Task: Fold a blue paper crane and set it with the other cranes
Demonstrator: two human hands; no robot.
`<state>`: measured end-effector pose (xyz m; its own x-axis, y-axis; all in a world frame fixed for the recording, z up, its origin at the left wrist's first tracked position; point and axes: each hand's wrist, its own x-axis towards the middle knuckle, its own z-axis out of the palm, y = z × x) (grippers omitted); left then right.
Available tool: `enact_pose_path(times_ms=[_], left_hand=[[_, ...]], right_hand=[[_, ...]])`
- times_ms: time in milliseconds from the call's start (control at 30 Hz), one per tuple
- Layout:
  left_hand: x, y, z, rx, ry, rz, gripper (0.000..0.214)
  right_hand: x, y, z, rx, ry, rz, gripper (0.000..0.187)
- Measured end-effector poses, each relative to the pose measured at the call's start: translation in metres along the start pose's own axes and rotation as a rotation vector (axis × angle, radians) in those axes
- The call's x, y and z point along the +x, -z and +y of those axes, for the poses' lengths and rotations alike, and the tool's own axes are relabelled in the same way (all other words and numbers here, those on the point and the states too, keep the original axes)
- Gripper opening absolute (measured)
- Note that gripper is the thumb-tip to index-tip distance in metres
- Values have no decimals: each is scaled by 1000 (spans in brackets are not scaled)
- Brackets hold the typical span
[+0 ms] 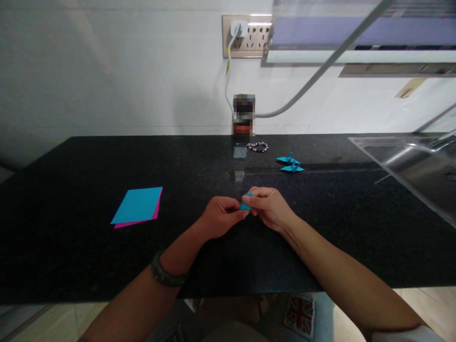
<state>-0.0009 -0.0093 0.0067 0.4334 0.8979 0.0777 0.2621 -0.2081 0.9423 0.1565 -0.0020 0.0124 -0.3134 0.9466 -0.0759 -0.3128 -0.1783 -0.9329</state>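
Note:
Between both hands is a small folded piece of blue paper [245,205], held just above the dark countertop. My left hand [221,216] pinches its left and lower edge with thumb and fingers. My right hand [269,205] grips the upper right part, the thumb lying across it. Fingers cover much of the paper, so its exact folded shape cannot be made out. Beyond my right hand, two blue paper cranes [292,168] lie close together on the counter. Off to the left rests a stack of square paper [138,205], blue on top with pink showing beneath.
The black countertop [71,247] runs up to a white wall. At the back stand a blurred-out device [244,116] with cables and a beaded bracelet [258,147]. A metal sink [420,161] is set in at the right. A socket panel [249,38] is on the wall.

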Motion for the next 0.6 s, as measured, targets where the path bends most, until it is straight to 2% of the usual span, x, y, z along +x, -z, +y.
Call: enact_pose_path(times_ms=[167,300,433,600], left_hand=[[0,0,0,-12,5,-32,24],[0,0,2,-20,16,-39,23],[0,1,2,-46,36,-31,22],[0,0,1,-105,57,-35,22]], right_hand=[[0,0,0,96,-37,29,23],[1,0,0,81,-50,16,25],[0,1,1,-41,19,-3,28],[-1,-2,1,-107,106,62,30]])
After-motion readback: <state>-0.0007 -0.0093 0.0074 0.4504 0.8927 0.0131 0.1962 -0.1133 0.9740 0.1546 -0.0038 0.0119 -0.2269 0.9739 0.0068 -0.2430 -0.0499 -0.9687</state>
